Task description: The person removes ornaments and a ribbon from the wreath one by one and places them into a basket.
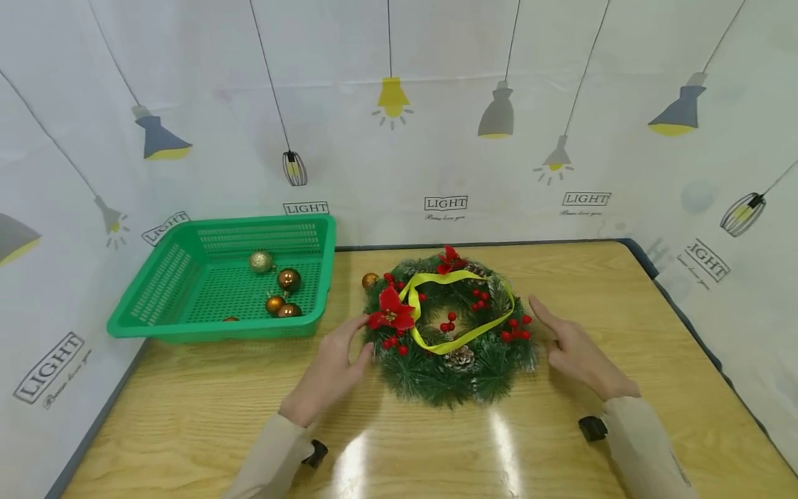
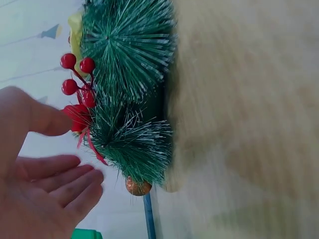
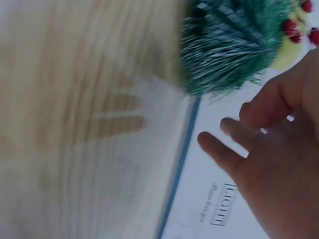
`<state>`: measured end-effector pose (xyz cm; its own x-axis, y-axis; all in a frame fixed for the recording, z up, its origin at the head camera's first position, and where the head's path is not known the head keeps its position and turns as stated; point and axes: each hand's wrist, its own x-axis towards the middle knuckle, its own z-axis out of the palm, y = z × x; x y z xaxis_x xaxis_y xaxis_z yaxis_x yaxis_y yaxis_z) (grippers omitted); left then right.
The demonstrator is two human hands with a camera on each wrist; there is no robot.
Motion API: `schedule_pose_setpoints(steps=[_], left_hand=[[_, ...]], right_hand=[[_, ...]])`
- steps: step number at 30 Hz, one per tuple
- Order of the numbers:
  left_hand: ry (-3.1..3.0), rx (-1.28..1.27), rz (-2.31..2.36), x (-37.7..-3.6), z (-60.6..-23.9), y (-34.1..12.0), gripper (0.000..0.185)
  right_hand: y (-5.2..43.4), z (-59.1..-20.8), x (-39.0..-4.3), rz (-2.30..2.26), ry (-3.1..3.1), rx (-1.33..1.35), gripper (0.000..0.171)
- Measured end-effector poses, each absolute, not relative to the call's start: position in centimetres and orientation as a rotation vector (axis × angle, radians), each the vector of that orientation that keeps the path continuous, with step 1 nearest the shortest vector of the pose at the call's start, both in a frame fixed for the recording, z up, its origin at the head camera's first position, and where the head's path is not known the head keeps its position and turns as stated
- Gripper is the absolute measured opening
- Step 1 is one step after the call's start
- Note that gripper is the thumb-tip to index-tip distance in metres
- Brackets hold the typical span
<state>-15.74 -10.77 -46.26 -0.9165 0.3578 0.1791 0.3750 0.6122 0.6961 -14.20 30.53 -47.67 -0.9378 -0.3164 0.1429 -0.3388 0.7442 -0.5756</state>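
A green pine wreath [image 1: 450, 360] with red berries, red flowers, pinecones and a yellow ribbon lies on the wooden table [image 1: 623, 291]. My left hand [image 1: 339, 357] is at the wreath's left edge, fingers straight, its thumb near a red flower [image 1: 391, 313]; contact is unclear. In the left wrist view the left hand [image 2: 42, 174] is spread beside the wreath [image 2: 132, 94]. My right hand [image 1: 570, 343] hovers open just right of the wreath, holding nothing. The right wrist view shows the right hand [image 3: 271, 164] with fingers spread near the wreath [image 3: 229, 42].
A green plastic basket [image 1: 181, 277] at the back left holds several gold and copper baubles [image 1: 280, 291]. One more gold bauble [image 1: 370, 281] sits at the wreath's upper left edge. A lamp-patterned white curtain backs the table.
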Motion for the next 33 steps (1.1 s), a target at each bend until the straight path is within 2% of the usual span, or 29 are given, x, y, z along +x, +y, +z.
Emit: schedule_pose_setpoints(steps=[3,8,15,33], left_hand=[[-2.796,-0.602,-1.220,-17.1,-46.2,-10.4,0.056],[-2.840,-0.562,-1.292,-18.8,-46.7,-10.2,0.057],[-2.901,-0.524,-1.314,-19.2,-47.1,-10.3,0.055],[-2.926,-0.615,-1.275,-18.8,-46.9,-9.2,0.057]], right_hand=[[29.9,-47.0,-12.6,0.989,-2.846,0.549,0.080],[27.9,-46.6,-10.1,0.970,-2.779,0.589,0.081],[26.3,-46.5,-8.4,1.045,-2.883,0.509,0.085],[26.2,-46.6,-7.9,1.134,-2.957,0.378,0.082]])
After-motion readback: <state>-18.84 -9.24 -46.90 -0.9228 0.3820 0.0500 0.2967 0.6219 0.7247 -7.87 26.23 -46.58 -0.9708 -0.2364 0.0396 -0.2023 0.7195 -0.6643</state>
